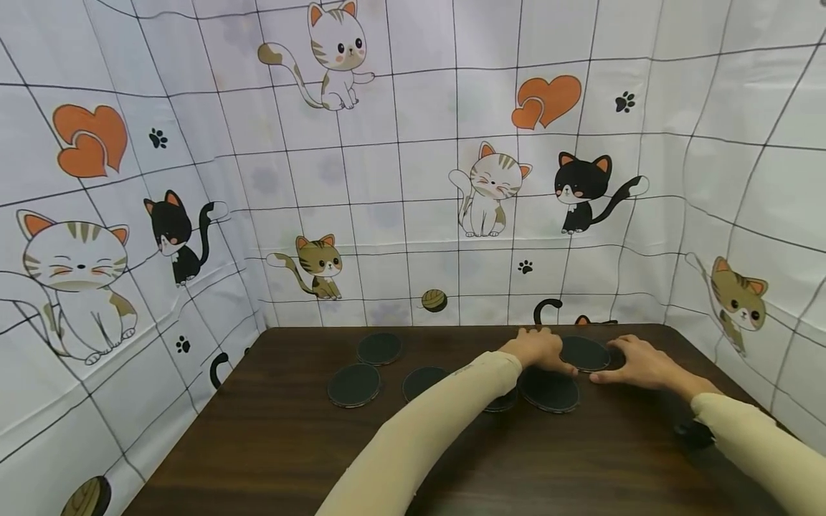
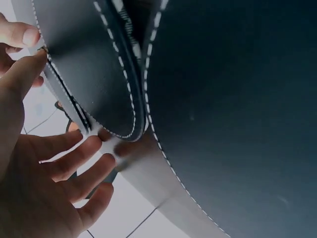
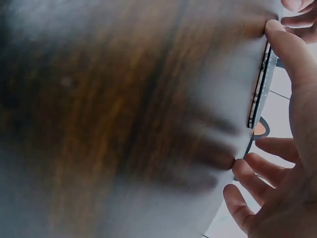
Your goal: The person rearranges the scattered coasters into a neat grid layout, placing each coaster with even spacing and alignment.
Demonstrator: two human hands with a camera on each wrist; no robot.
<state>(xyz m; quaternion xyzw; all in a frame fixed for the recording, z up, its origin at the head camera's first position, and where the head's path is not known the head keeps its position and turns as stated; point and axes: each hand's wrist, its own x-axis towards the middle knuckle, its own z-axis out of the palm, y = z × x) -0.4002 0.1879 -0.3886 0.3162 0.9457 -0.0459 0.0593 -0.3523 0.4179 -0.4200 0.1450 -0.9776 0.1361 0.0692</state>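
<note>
A round dark disc [image 1: 584, 352] is held between both hands near the far edge of the surface [image 1: 271, 444]. The left hand [image 1: 538, 347] pinches its left rim, the right hand [image 1: 639, 362] its right rim, both equally near; being round, it has no long axis. Five more discs lie left and in front of it: six together.

A dark wood-grain surface [image 1: 271, 444] is enclosed on three sides by a white gridded cloth backdrop [image 1: 400, 179], which is printed with cartoon cats, orange hearts, paw marks and yarn balls. Three black round mats [image 1: 354, 385] are laid on the left part of the surface, near one another.
</note>
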